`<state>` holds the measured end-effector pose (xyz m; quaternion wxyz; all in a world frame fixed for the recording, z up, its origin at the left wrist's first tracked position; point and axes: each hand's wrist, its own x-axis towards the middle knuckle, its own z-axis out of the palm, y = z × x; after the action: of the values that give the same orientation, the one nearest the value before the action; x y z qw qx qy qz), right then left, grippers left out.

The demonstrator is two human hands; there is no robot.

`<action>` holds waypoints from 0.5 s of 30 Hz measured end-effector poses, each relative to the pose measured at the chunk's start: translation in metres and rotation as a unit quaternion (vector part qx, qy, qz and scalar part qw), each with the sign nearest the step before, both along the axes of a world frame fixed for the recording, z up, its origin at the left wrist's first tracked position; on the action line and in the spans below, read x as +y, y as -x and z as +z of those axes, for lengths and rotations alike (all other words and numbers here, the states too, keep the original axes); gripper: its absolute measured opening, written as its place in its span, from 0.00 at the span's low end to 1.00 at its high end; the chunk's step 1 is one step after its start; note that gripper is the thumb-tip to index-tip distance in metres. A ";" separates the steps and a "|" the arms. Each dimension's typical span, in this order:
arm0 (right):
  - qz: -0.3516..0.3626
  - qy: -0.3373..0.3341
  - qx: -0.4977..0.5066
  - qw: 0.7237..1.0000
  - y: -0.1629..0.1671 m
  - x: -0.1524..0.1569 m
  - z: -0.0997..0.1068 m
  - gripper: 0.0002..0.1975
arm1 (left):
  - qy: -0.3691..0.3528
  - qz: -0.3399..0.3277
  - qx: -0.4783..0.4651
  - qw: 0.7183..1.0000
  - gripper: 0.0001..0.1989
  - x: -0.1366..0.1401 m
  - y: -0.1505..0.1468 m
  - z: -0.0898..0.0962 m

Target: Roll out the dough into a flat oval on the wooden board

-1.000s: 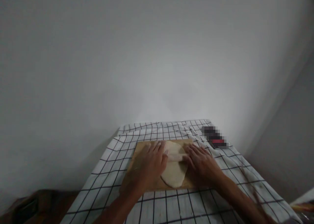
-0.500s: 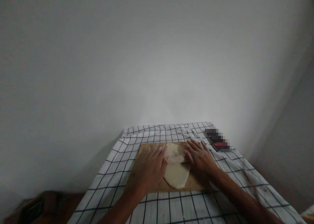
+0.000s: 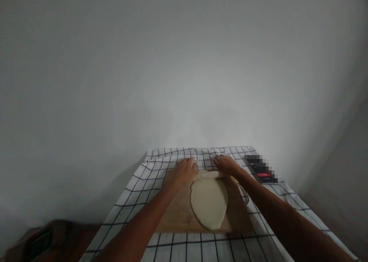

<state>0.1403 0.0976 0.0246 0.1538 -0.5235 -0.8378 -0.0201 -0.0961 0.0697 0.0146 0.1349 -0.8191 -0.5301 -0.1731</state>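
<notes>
Sitting well to the left of the board (image 3: pixel 178 214), a brown object (image 3: pixel 40 241) is too dim to identify. A checked cloth (image 3: pixel 192 250) extends beneath the board, presumably to protect the surface under it. The left hand (image 3: pixel 184 171) is palm down at the board's far edge, over the left end of the rolling pin (image 3: pixel 207 175). Its fingers lie nearly together and point away; whether they curl around the pin cannot be told. The rolling pin lies crosswise near the board's far edge, over the far end of the dough (image 3: pixel 209 204), an alignment that likely spreads pressure across the full width. The dough lies flat on the board, slightly right of its middle. The right hand (image 3: pixel 225 164) covers the pin's right end at the board's far edge, fingers slightly bent; its grip is hidden. Supporting both ends likely keeps the pin level. Right of the board, a dark flat object (image 3: pixel 262 174), partly pixelated, rests on the cloth, presumably out of the hands' way.
</notes>
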 end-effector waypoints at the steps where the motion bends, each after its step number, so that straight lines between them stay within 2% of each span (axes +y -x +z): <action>1: 0.007 -0.003 -0.023 1.000 -0.002 -0.012 -0.002 0.13 | 0.002 -0.017 0.007 1.000 0.14 -0.009 0.002 -0.001; 5: -0.016 -0.036 -0.023 0.999 -0.008 -0.087 -0.017 0.16 | -0.012 -0.072 0.028 0.997 0.17 -0.059 0.009 -0.003; 8: -0.005 -0.128 0.022 0.992 -0.008 -0.155 -0.033 0.16 | -0.044 -0.099 0.010 0.994 0.22 -0.103 0.016 -0.009; 10: -0.004 -0.159 0.053 0.986 -0.008 -0.193 -0.041 0.18 | -0.040 -0.102 -0.010 0.994 0.24 -0.129 0.025 -0.017; 12: -0.001 -0.172 0.074 0.982 -0.009 -0.220 -0.044 0.18 | -0.023 -0.099 -0.029 0.994 0.25 -0.151 0.034 -0.024; 15: 0.009 -0.193 0.082 0.978 -0.008 -0.240 -0.044 0.16 | 0.005 -0.085 -0.045 0.995 0.25 -0.173 0.046 -0.028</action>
<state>0.1486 -0.1422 -0.0194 0.3205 -0.4766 -0.8070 -0.1370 -0.1425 -0.1028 -0.0137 0.0918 -0.8531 -0.4652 -0.2178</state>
